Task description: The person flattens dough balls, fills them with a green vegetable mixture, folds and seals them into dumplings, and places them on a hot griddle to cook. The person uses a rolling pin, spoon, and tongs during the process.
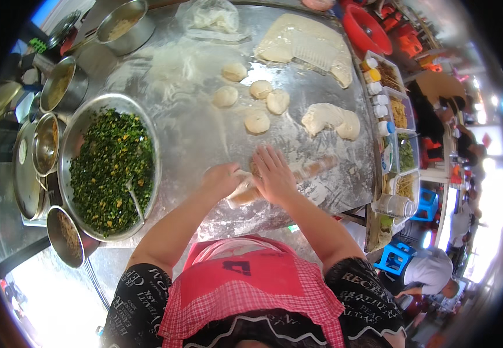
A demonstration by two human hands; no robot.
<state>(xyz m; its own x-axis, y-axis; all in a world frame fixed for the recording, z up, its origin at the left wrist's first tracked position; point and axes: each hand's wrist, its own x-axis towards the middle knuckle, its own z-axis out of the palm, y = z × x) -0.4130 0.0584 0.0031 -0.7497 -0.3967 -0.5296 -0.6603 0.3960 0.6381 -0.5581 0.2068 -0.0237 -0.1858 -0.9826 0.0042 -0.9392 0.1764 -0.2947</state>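
My right hand [273,177], slightly blurred, lies over a floury wooden rolling pin [319,167] with its fingers stretched forward. What lies under the palm is hidden, and I cannot tell whether it grips the pin. Just left of it, my left hand [222,179] has its thumb and bent fingers on the edge of a pale piece of dough [243,182]. The pin slants up to the right across the steel table [190,143]. Beyond the hands sit several round dough balls, the nearest dough ball [257,122] just past my right fingertips. A curved dough roll [330,120] rests farther right.
On the left, a wide steel basin [157,161] holds chopped greens and a spoon [135,200], with several metal pots around it. A dough slab [299,32] under plastic lies at the back. Food boxes [403,150] line the right edge. A person [427,272] bends beyond it.
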